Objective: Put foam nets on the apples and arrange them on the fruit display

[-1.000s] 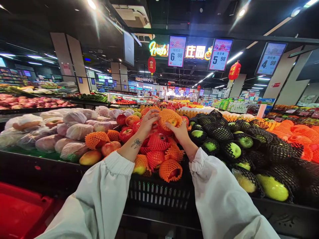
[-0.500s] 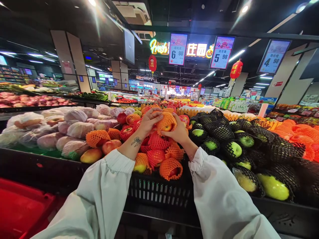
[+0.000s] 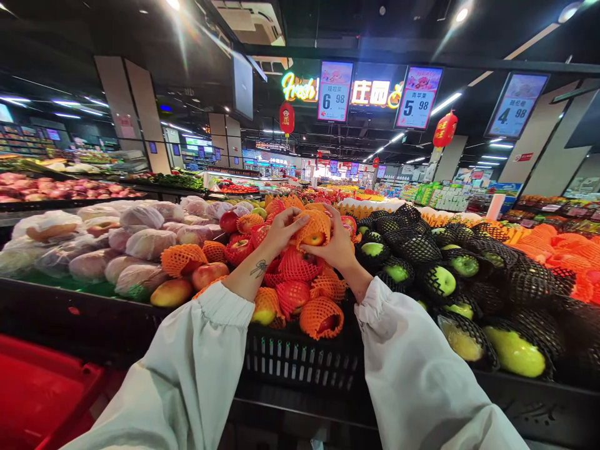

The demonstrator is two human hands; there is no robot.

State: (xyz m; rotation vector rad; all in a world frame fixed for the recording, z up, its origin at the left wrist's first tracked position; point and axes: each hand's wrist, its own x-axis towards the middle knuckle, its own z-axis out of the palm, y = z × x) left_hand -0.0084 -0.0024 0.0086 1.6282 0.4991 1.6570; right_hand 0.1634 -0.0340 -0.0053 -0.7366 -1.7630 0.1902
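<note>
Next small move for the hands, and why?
Probably settle the orange-netted apple onto the pile: left hand and right hand grip it from opposite sides, and red-netted fruit lies just below in view. Whether it already rests there is hard to tell.

Left of view: film-wrapped fruit heaped in rows; behind it, pinkish produce, type unclear. Leafy greens farther back. Red container at lower left, cut off by frame edge. Right: green apples in black nets; beyond, orange-netted fruit. Overhead: three price screens, reading 6.98, 5.98, 4.98 left to right; two red lanterns hanging lower; lit "Fresh" sign, partly hidden behind first screen. Pillar at rear left.
</note>
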